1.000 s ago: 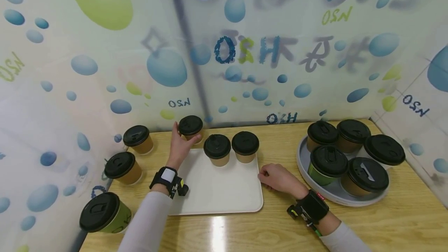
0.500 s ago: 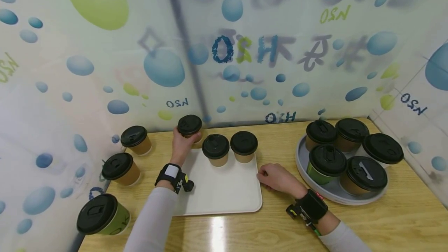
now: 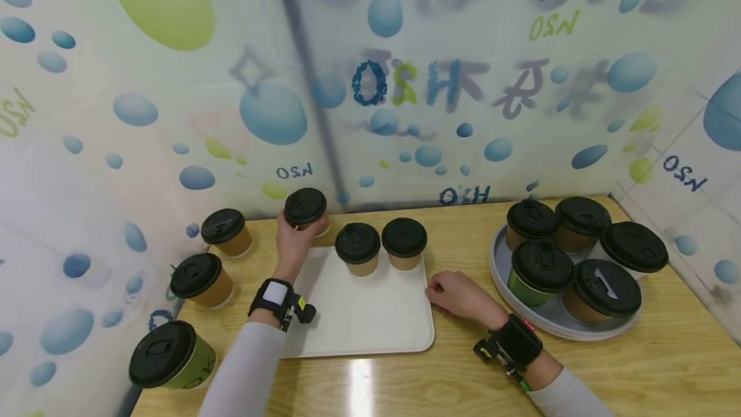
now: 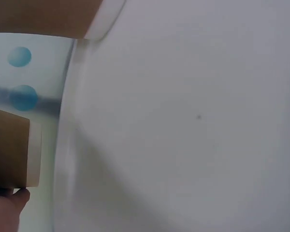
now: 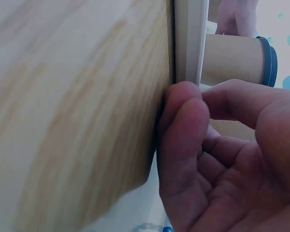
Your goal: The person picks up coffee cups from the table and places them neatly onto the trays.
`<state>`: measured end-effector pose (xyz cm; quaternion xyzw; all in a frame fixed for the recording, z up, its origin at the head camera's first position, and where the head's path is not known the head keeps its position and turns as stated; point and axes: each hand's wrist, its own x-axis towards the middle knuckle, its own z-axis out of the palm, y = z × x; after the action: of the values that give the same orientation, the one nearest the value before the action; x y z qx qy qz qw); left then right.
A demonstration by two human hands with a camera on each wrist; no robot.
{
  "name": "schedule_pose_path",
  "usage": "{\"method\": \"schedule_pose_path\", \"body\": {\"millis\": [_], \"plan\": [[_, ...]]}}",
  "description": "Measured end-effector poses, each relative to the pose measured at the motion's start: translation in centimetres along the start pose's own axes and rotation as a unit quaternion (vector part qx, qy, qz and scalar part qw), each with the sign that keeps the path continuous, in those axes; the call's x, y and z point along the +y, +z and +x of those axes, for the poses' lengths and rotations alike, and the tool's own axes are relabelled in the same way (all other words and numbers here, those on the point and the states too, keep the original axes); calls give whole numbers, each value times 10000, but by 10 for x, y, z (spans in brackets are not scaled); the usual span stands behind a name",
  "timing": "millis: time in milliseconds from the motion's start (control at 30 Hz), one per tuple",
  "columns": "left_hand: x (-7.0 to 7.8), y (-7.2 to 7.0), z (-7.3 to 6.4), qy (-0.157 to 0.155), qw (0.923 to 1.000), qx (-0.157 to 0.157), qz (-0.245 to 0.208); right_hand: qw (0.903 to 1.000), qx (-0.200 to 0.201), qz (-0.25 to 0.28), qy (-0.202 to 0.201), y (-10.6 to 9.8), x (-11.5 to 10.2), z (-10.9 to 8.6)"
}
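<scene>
Left hand [image 3: 294, 243] and its tan paper cup [image 4: 8, 150] have edged slightly left since the earlier frames. Cup gripped below its black lid [image 3: 305, 205], beyond the white tray's back edge; cannot tell whether its base touches the table [image 3: 486, 378]. Right hand [image 3: 463, 296] curled, seemingly pinching the right rim of the white tray [image 3: 365, 317]. Hazards, as judged: a hard squeeze could buckle the card wall and spring the lid; a tug on the rim could topple the nearest lidded cup on the white tray [image 3: 358, 248]. Tapered matt card, ridged plastic lids; tray smooth, round-cornered; table grained wood.
</scene>
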<state>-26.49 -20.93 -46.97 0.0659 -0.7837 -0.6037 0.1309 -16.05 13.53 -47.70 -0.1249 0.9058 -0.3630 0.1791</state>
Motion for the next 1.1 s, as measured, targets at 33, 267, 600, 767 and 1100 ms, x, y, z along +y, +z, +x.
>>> {"method": "schedule_pose_path", "body": {"millis": [33,267,600,767,1100], "plan": [[1,-2,-2,24,10000,19,-48,10000,8,-2,-6,0,0,0],[7,-15,-13,352,9988,63,-320,10000,62,-68,31,0,0,0],[25,-25,-31,565,9978,59,-328,9999,33,-47,115,2,1,1],[27,-30,-43,433,9982,50,-405,9999,53,-94,52,2,1,1],[29,-37,-60,271,9989,-21,-371,9997,71,-137,-200,0,1,-1]]}}
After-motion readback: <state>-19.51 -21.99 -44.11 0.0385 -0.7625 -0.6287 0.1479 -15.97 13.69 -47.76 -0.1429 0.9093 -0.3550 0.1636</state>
